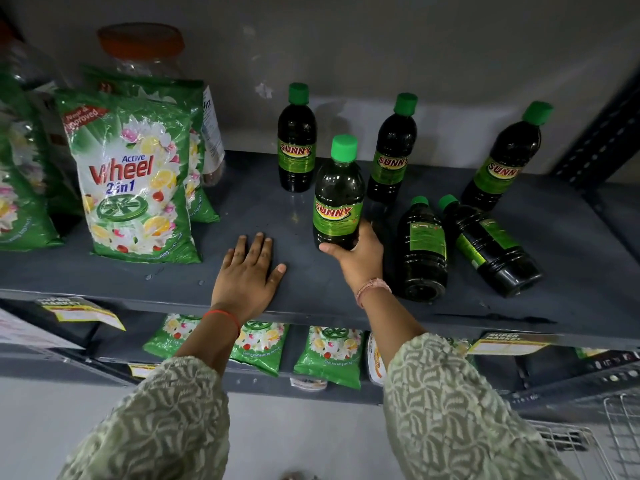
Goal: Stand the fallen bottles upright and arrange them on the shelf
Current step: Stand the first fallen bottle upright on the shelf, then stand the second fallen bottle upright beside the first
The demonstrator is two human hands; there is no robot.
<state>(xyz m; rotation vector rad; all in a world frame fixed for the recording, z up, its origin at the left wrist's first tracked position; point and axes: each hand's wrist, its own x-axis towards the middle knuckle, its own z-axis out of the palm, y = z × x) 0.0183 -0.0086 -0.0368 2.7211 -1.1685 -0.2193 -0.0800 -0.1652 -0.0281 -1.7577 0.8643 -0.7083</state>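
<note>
Several dark bottles with green caps and green SUNNY labels are on a grey metal shelf [263,209]. Three stand upright along the back: one [296,140], a second [393,150] and a third [504,157] at the right. Two lie fallen on their sides, one [420,251] beside the other [488,244]. My right hand [356,258] grips the base of an upright bottle [338,195] near the middle of the shelf. My left hand [247,275] rests flat on the shelf, fingers spread, holding nothing.
Green Active Wheel detergent bags [131,174] stand at the left, with a clear jar with an orange lid [142,46] behind them. More bags [329,355] lie on the lower shelf. A perforated upright post [602,133] is at the right. A wire basket [595,441] sits lower right.
</note>
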